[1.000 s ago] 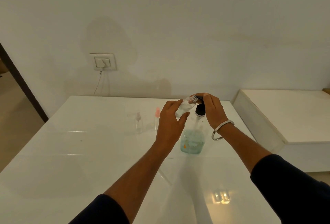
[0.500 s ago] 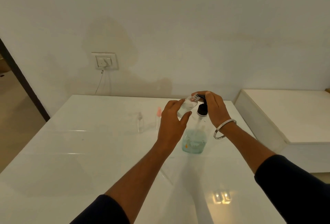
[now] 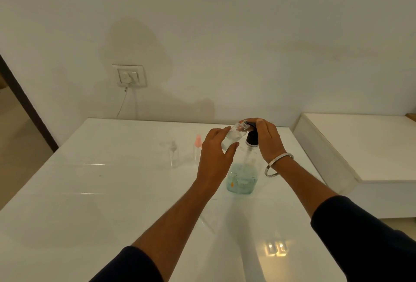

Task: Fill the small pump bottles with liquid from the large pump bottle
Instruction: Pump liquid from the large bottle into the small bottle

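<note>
The large clear pump bottle [image 3: 242, 177] stands on the white table [image 3: 94, 191], with blue-green liquid in its lower part and a black pump head. My right hand [image 3: 267, 141] lies over the pump head. My left hand [image 3: 215, 158] holds a small clear bottle [image 3: 235, 135] tilted, its open neck up against the pump's spout. Two more small bottles stand to the left: one with a clear pump top [image 3: 173, 153] and one with a pink top [image 3: 198, 150], partly hidden behind my left hand.
A wall socket [image 3: 130, 76] with a plugged-in cable sits above the table's far edge. A low white platform [image 3: 360, 146] stands to the right of the table. A dark door frame [image 3: 27, 106] runs along the left.
Both hands stay at the pump head with the small bottle held against the spout. The view has shifted slightly; nothing else has visibly moved.
</note>
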`<action>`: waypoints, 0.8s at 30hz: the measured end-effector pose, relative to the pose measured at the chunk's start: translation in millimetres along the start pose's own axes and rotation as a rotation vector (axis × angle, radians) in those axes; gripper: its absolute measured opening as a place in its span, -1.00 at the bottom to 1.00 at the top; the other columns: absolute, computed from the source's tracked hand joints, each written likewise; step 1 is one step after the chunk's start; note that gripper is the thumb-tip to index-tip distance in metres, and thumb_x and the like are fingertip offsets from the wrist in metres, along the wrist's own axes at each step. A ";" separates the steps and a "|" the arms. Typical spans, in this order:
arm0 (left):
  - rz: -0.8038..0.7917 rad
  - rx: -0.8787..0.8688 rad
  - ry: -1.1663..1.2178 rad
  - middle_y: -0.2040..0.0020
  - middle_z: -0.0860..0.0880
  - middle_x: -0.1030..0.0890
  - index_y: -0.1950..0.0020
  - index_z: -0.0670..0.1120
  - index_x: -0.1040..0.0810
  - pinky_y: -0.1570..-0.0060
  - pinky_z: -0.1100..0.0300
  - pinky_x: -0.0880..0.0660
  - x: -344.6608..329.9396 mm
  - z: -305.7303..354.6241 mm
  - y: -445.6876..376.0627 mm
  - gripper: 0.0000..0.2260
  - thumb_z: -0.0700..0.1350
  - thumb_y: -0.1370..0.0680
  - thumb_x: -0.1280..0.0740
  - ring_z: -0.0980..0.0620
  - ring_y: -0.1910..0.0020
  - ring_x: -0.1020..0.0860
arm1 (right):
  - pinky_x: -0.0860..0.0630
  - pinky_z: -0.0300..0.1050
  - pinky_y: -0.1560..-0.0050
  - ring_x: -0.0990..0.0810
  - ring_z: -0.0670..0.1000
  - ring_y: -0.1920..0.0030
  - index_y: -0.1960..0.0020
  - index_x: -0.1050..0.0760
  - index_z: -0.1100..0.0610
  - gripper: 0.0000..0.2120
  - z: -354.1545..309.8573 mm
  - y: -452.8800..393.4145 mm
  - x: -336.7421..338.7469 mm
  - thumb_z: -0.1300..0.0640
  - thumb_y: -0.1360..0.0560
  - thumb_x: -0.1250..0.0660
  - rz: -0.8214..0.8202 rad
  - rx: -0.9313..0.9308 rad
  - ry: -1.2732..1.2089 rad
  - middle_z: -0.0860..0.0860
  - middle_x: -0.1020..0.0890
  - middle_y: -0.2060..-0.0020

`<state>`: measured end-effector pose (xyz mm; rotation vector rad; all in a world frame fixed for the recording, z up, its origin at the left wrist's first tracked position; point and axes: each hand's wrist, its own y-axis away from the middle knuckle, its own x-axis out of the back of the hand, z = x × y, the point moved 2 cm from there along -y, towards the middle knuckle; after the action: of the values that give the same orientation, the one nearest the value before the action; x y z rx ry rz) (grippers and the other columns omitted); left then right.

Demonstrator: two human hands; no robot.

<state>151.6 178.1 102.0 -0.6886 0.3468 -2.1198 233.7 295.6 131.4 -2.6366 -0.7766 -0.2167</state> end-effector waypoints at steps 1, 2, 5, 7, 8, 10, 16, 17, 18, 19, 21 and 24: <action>0.000 -0.002 0.006 -0.20 -0.02 -0.52 -0.29 -0.09 -0.47 0.01 0.66 -0.26 0.1 0.4 0.5 -0.62 -0.09 -0.50 -0.39 0.24 -0.06 -0.38 | -0.45 -0.50 0.09 -0.54 -0.11 0.10 -0.09 -0.52 0.30 -0.67 -0.9 0.7 -0.3 0.24 -0.61 0.01 -0.002 0.005 -0.002 0.10 -0.59 0.07; 0.000 -0.004 0.010 -0.19 -0.03 -0.52 -0.29 -0.09 -0.48 0.01 0.65 -0.27 0.5 0.4 1.2 -0.62 -0.09 -0.49 -0.40 0.24 -0.05 -0.38 | -0.45 -0.48 0.08 -0.54 -0.11 0.10 -0.09 -0.52 0.30 -0.67 -1.1 2.0 -0.7 0.24 -0.61 0.01 -0.006 0.007 -0.006 0.10 -0.59 0.06; 0.004 -0.012 0.014 -0.20 -0.02 -0.52 -0.30 -0.09 -0.47 -0.01 0.63 -0.28 2.5 0.3 1.8 -0.62 -0.08 -0.49 -0.40 0.23 -0.07 -0.39 | -0.45 -0.48 0.05 -0.56 -0.04 0.07 -0.08 -0.53 0.27 -0.66 -4.9 3.9 0.6 0.25 -0.61 0.02 -0.012 0.010 -0.013 0.08 -0.59 0.04; 0.000 -0.018 0.027 -0.21 -0.02 -0.52 -0.30 -0.08 -0.47 -0.04 0.58 -0.32 3.3 2.7 1.2 -0.61 -0.06 -0.50 -0.39 0.21 -0.09 -0.41 | -0.46 -0.48 0.02 -0.56 -0.01 0.03 -0.06 -0.53 0.23 -0.67 -11.0 2.0 4.0 0.25 -0.61 0.02 -0.038 0.032 -0.004 0.07 -0.59 0.03; -0.002 -0.019 0.030 -0.21 -0.02 -0.51 -0.30 -0.07 -0.46 -0.07 0.51 -0.35 3.5 3.7 0.7 -0.61 -0.06 -0.50 -0.39 0.19 -0.11 -0.42 | -0.46 -0.47 0.01 -0.56 -0.01 0.02 -0.06 -0.53 0.22 -0.66 -13.6 1.1 4.8 0.26 -0.61 0.03 -0.055 0.041 0.003 0.07 -0.59 0.02; -0.004 -0.015 0.034 -0.22 -0.02 -0.51 -0.31 -0.07 -0.46 -0.13 0.38 -0.40 3.3 4.2 0.4 -0.61 -0.05 -0.50 -0.39 0.16 -0.13 -0.44 | -0.47 -0.43 0.00 -0.57 -0.02 0.02 -0.06 -0.54 0.23 -0.66 -15.2 0.3 4.6 0.27 -0.61 0.02 -0.066 0.037 0.004 0.08 -0.60 0.02; -0.002 -0.008 0.011 -0.21 -0.03 -0.51 -0.31 -0.08 -0.46 0.01 0.63 -0.29 -0.4 -1.3 1.0 -0.61 -0.07 -0.50 -0.39 0.22 -0.09 -0.39 | -0.42 -0.54 0.10 -0.55 -0.17 0.12 -0.08 -0.53 0.27 -0.67 -7.8 4.2 1.5 0.26 -0.61 0.01 -0.024 0.035 0.030 0.06 -0.58 0.07; -0.001 -0.007 0.012 -0.20 -0.03 -0.51 -0.30 -0.08 -0.46 0.02 0.64 -0.29 -1.3 -2.1 1.0 -0.62 -0.07 -0.50 -0.39 0.22 -0.08 -0.39 | -0.42 -0.55 0.10 -0.54 -0.15 0.12 -0.09 -0.52 0.28 -0.67 -6.3 4.2 1.5 0.26 -0.61 0.02 -0.021 0.034 0.035 0.06 -0.57 0.07; 0.001 -0.005 0.013 -0.20 -0.03 -0.52 -0.30 -0.08 -0.47 0.02 0.64 -0.28 -2.3 -2.4 1.2 -0.62 -0.08 -0.50 -0.39 0.22 -0.07 -0.39 | -0.41 -0.56 0.10 -0.53 -0.15 0.11 -0.09 -0.52 0.28 -0.67 -5.0 3.9 1.5 0.26 -0.61 0.02 -0.019 0.033 0.038 0.07 -0.57 0.07; 0.005 0.000 0.012 -0.20 -0.02 -0.52 -0.30 -0.08 -0.47 0.02 0.65 -0.27 -3.0 -2.7 1.5 -0.62 -0.07 -0.50 -0.39 0.23 -0.07 -0.39 | -0.41 -0.56 0.10 -0.53 -0.15 0.11 -0.09 -0.52 0.29 -0.67 -4.2 3.8 1.1 0.25 -0.61 0.02 -0.018 0.030 0.039 0.08 -0.57 0.07; 0.010 0.006 0.007 -0.20 -0.01 -0.52 -0.30 -0.07 -0.46 0.01 0.66 -0.26 -3.5 -3.2 2.0 -0.61 -0.07 -0.50 -0.39 0.25 -0.08 -0.38 | -0.42 -0.55 0.11 -0.53 -0.13 0.11 -0.10 -0.51 0.31 -0.66 -2.5 4.0 0.5 0.25 -0.62 0.02 -0.015 0.020 0.031 0.12 -0.58 0.05; 0.012 -0.005 0.002 -0.20 0.00 -0.51 -0.30 -0.08 -0.47 -0.01 0.66 -0.24 -1.4 -2.0 2.6 -0.62 -0.08 -0.50 -0.40 0.26 -0.07 -0.36 | -0.43 -0.54 0.11 -0.54 -0.07 0.09 -0.12 -0.52 0.32 -0.65 -3.1 4.8 0.9 0.25 -0.61 0.01 -0.016 0.009 0.022 0.15 -0.59 0.03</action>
<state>152.8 177.7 98.6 -0.6859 0.3566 -2.1095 237.0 291.1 132.9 -2.6163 -0.7903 -0.2451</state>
